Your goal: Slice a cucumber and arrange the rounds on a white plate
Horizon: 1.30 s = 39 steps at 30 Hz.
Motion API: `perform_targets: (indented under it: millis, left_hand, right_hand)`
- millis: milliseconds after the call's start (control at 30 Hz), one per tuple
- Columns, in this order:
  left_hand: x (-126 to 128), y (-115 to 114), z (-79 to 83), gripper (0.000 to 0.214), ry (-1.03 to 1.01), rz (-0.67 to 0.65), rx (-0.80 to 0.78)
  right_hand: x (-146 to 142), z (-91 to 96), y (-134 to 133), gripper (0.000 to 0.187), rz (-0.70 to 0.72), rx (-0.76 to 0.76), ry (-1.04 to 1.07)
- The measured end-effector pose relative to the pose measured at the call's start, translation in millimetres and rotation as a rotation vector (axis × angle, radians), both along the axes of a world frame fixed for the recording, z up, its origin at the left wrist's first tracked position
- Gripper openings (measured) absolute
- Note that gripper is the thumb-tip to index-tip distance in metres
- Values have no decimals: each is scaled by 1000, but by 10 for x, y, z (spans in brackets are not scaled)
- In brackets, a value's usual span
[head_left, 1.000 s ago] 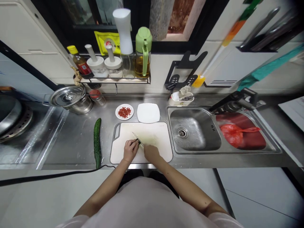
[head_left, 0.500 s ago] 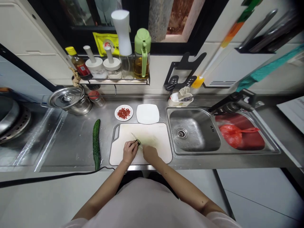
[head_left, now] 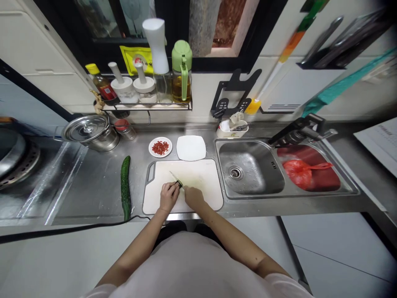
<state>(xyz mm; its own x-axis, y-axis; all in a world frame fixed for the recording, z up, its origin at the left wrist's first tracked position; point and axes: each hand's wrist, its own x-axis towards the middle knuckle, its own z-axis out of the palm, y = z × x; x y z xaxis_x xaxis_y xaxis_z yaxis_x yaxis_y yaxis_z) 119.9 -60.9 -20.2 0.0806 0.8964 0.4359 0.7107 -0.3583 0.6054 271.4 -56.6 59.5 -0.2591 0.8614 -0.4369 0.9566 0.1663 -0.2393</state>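
On the white cutting board (head_left: 158, 203), my left hand (head_left: 169, 196) is closed on a short, dark green piece of cucumber (head_left: 179, 183). My right hand (head_left: 194, 198) grips a knife (head_left: 173, 175), its handle hidden in the fist. The thin blade points away to the upper left and lies against the cucumber piece; whether it has cut in cannot be made out. A pale green wet patch marks the board beyond my right hand. Left of the board lies a whole cucumber (head_left: 125, 188).
Behind the board stand a white plate of chopped red bits (head_left: 160, 147) and a square white plate (head_left: 191, 147). A steel sink (head_left: 254, 169) holding a red plastic bag (head_left: 298, 174) is on the right. A lidded pot (head_left: 93, 131) and a black cord (head_left: 93, 226) are leftward.
The knife blade has shifted slightly against the cucumber piece, with my right hand moving a little away from me. The view has turned slightly to the right.
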Motion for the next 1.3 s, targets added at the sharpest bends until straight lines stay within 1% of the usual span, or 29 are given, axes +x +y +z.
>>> perform_targets:
  millis: [233, 367, 533, 800, 900, 967, 1067, 1133, 1233, 1300]
  left_hand:
    - [-19, -6, -10, 17, 17, 1, -13]
    - [-15, -4, 6, 17, 24, 1, -7]
    - [-3, -6, 38, 18, 21, 7, -39]
    - [2, -2, 127, 19, 2, 12, -107]
    - [12, -11, 157, 21, -8, 23, -146]
    - [17, -24, 169, 23, -23, 34, -164]
    - [6, -37, 191, 27, -52, 76, -178]
    - [-10, -26, 227, 29, -66, 140, -182]
    - [-8, 33, 332, 31, -40, 235, -209]
    - [33, 92, 424, 29, 38, 228, -254]
  right_hand:
    - [-10, -16, -79, 29, 0, 26, -13]
    - [42, 26, -142, 29, -8, -16, -30]
    - [131, 68, -187, 29, -29, -77, -68]
    - [317, 118, -88, 29, -56, -112, 13]
    - [366, 164, -41, 31, -86, -148, 86]
    - [390, 196, -17, 32, -115, -146, 110]
    - [432, 240, -1, 33, -142, -112, 63]
    - [475, 264, -2, 33, -145, -92, 18]
    - [566, 288, -18, 33, -164, -70, -31]
    - [632, 293, -38, 33, -198, -59, -55]
